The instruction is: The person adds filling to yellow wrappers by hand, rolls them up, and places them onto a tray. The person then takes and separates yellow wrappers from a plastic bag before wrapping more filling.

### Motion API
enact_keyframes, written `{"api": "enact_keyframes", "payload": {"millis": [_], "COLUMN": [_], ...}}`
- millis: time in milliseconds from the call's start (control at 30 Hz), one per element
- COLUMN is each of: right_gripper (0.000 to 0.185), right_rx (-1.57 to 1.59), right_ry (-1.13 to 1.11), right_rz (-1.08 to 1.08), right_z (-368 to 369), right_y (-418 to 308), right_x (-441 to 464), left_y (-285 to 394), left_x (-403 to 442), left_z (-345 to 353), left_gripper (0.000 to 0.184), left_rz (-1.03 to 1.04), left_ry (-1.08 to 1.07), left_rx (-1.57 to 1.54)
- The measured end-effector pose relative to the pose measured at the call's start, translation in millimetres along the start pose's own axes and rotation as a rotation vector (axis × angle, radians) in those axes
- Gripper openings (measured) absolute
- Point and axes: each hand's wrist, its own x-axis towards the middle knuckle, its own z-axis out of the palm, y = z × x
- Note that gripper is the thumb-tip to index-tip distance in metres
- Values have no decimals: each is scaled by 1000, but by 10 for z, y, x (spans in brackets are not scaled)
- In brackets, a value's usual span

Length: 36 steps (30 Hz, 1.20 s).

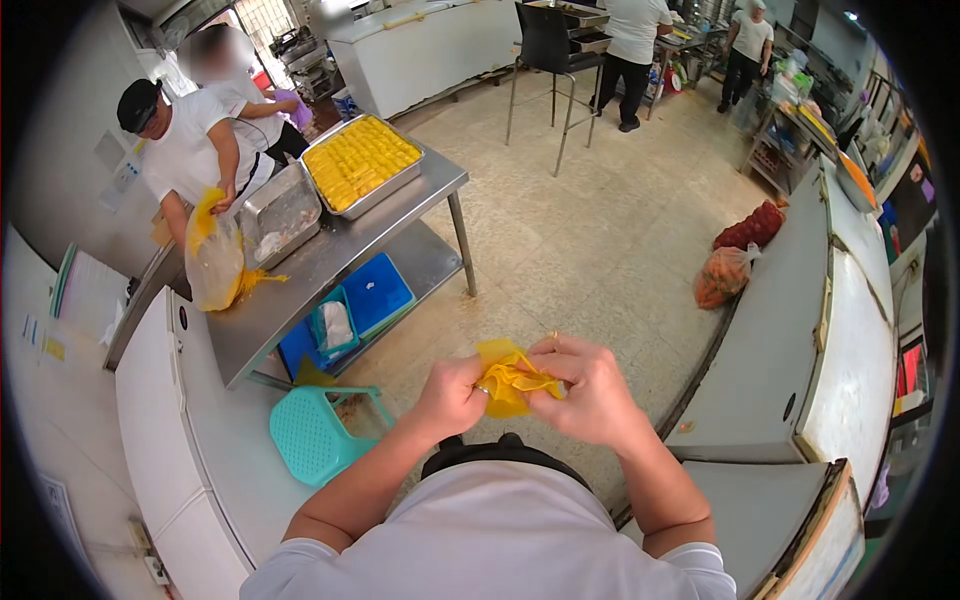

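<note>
My left hand (452, 397) and my right hand (588, 392) are held up in front of my body, a little apart. Between them is a crumpled yellow sheet (508, 378), thin and partly see-through, that looks like a wrapper. The fingers of my left hand pinch its left side, and those of my right hand pinch its right side. Whether anything lies inside its folds cannot be made out.
A steel table (350, 250) at the left bears a tray of yellow pieces (362, 165) and a steel pan (282, 215). Two people stand behind it, one holding a plastic bag (213, 262). A turquoise stool (318, 435) is nearby. Orange and red sacks (722, 278) lie right.
</note>
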Motion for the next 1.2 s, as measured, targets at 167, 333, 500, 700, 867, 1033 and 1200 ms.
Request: {"api": "enact_keyframes", "payload": {"millis": [167,333,500,700,867,1033,1200], "right_gripper": [25,22,23,23,15,13,13], "right_rx": [15,-77,-168,-212,-194,11,634], "right_ry": [-12,90,133,232,447,832,881], "right_rz": [71,-24,-83,-128,-114,188,267], "right_z": [19,103,199,339,338,-216,-901], "right_y": [57,151,137,96,257,846,1567], "right_x": [21,12,21,68,176,342,159], "left_y": [25,38,7,82,234,-87,-43], "left_x": [1,-18,-66,-153,-259,-458,-527], "left_z": [14,-15,-46,-103,-215,-339,-695], "left_gripper": [42,39,32,16,12,18,20], "left_rz": [-26,-71,-75,-97,-156,-204,-223], "left_ry": [-42,-62,-10,52,158,543,537], "left_rx": [-26,-17,-22,22,46,-345,-252]}}
